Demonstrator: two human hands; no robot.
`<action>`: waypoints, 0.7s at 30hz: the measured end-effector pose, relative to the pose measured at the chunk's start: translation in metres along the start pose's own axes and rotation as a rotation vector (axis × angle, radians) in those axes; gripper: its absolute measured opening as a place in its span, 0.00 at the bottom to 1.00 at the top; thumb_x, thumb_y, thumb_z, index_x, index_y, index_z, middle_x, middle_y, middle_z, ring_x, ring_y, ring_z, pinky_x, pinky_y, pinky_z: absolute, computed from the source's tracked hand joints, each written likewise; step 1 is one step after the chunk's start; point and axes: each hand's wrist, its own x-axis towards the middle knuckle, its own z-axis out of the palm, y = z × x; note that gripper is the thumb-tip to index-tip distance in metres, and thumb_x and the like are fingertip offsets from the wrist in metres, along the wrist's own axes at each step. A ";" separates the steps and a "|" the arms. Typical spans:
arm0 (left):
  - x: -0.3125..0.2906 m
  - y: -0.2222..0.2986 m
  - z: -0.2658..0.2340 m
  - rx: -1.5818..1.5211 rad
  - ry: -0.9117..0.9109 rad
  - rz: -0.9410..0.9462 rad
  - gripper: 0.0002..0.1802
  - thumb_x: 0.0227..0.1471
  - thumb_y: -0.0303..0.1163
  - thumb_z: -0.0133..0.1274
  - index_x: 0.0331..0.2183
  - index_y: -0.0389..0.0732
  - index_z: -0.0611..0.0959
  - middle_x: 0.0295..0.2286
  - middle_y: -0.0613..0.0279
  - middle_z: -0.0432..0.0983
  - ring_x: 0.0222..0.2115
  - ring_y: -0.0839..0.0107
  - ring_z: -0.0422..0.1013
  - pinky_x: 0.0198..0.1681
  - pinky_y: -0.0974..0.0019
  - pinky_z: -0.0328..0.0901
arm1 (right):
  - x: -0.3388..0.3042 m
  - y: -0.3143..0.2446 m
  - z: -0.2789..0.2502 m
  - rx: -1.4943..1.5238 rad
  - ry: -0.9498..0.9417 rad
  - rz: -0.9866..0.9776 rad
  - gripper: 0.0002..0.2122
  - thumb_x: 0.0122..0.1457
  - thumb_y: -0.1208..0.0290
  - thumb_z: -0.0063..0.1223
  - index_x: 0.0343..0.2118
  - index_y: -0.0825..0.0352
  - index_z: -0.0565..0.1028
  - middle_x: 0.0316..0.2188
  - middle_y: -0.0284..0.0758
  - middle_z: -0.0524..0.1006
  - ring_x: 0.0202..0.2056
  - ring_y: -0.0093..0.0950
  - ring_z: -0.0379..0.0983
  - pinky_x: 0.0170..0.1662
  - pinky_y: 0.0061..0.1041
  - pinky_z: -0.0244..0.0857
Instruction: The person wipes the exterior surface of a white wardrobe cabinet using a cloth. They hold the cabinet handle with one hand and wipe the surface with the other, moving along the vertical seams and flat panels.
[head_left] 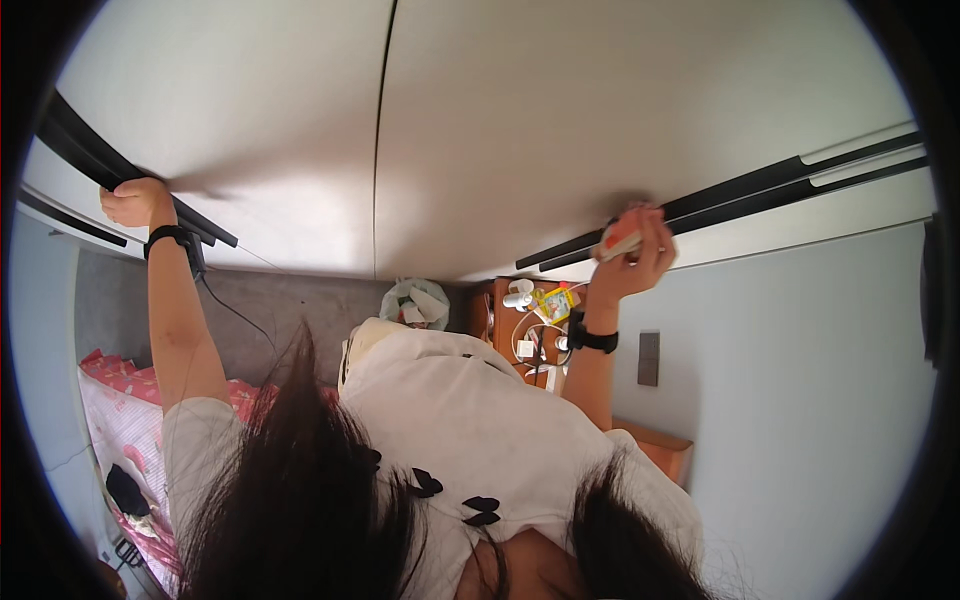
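A white wardrobe front (600,110) fills the upper part of the head view, with a thin dark seam between two doors. Long black handles run along both sides. My left hand (140,203) is closed round the edge of the left black handle (90,150); its fingertips are partly hidden. On the other side, my right hand (650,255) holds a folded red and white cloth (622,238) against the right black handles (740,192). Part of the cloth is hidden by my fingers. Black bands circle both wrists.
Below stands a brown wooden cabinet (508,322) with a bottle, a yellow packet and a white cable on it. Beside it is a filled plastic bag (415,303) on the grey floor (300,300). A bed with pink bedding (120,400) lies left; a wall switch (648,358) is right.
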 end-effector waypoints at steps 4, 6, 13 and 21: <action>0.003 -0.008 0.002 0.021 0.005 -0.012 0.33 0.57 0.49 0.23 0.38 0.33 0.76 0.36 0.45 0.73 0.36 0.44 0.68 0.39 0.44 0.62 | 0.049 -0.009 0.002 0.039 0.179 -0.181 0.13 0.55 0.81 0.53 0.44 0.70 0.75 0.46 0.37 0.64 0.50 0.36 0.69 0.52 0.33 0.69; 0.002 -0.009 0.002 0.019 0.002 -0.008 0.33 0.57 0.49 0.23 0.38 0.33 0.76 0.36 0.45 0.73 0.36 0.44 0.68 0.39 0.44 0.62 | 0.054 -0.008 0.010 0.049 0.178 -0.214 0.12 0.56 0.82 0.51 0.44 0.71 0.75 0.46 0.37 0.64 0.51 0.37 0.68 0.54 0.34 0.68; 0.003 0.001 -0.001 -0.021 0.028 0.016 0.33 0.56 0.49 0.23 0.38 0.34 0.76 0.36 0.45 0.73 0.36 0.43 0.68 0.41 0.44 0.62 | 0.017 0.026 0.026 -0.142 0.224 -0.314 0.13 0.53 0.77 0.56 0.44 0.67 0.76 0.45 0.39 0.66 0.46 0.35 0.66 0.53 0.38 0.64; 0.003 -0.006 0.002 -0.007 0.042 0.034 0.31 0.56 0.47 0.24 0.38 0.33 0.76 0.35 0.45 0.73 0.35 0.43 0.67 0.39 0.44 0.62 | -0.077 0.055 0.026 -0.200 -0.083 -0.165 0.20 0.48 0.80 0.53 0.47 0.62 0.75 0.46 0.41 0.66 0.50 0.42 0.63 0.51 0.39 0.62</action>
